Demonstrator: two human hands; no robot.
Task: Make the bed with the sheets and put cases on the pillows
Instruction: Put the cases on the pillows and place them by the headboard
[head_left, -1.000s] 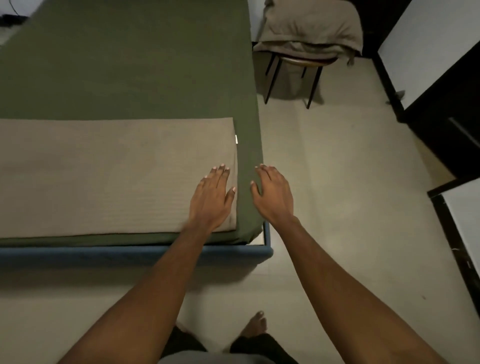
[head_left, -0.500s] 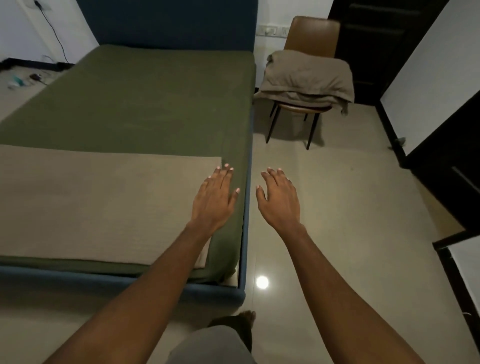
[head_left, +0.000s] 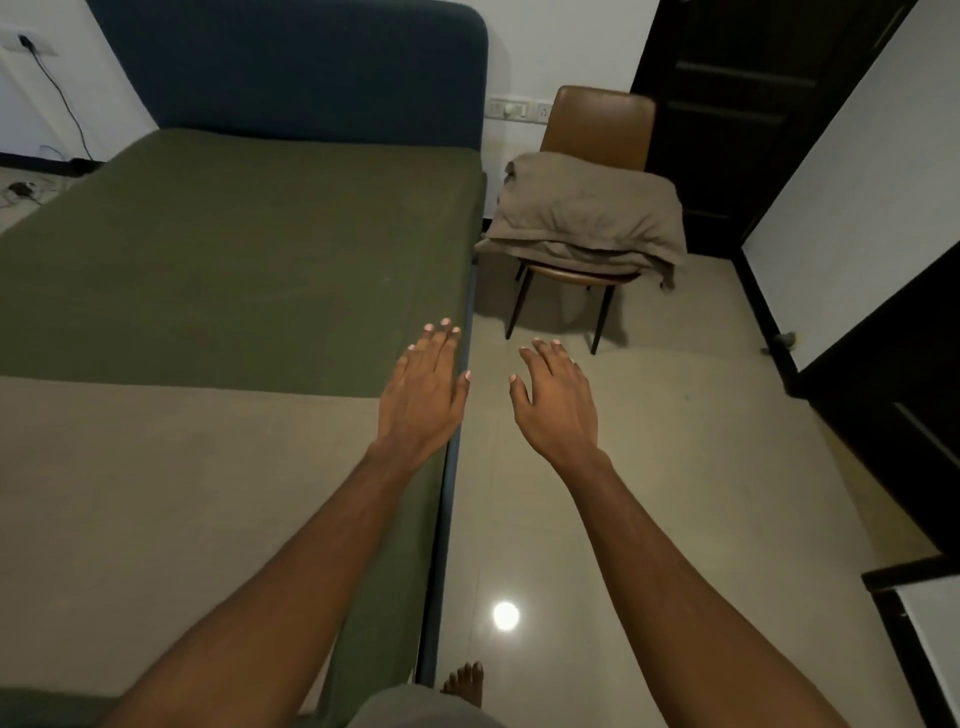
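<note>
1. Left hand (head_left: 423, 395) is flat, palm down, fingers straight and close together, holding nothing. It sits over the right edge of the bed, above the green sheet (head_left: 234, 260). Can't tell if it's actually touching the fabric or just above it.
2. Right hand (head_left: 556, 400) is loose too, with relaxed fingers spread a little and nothing in it. It's out past the side of the bed, over the floor (head_left: 675, 467), just beside the left hand.
3. The green sheet covers the mattress smooth all the way up to the dark blue headboard (head_left: 291, 67).
4. A beige sheet (head_left: 156, 493) lies flat across the near part of the bed, on top of the green one. Its far edge runs straight across, about level with the left wrist.
5. The blue bed frame (head_left: 452, 493) shows as a thin strip along the right side.
6. A brown chair (head_left: 597, 119) stands by the head end, near the bed, with a pile of beige bedding (head_left: 587, 218) heaped on its seat. Can't say if that's pillows, cases or both.
7. A bare foot (head_left: 465, 680) is on the tiles at the bottom, with a light reflection (head_left: 505, 616) just above it.
</note>
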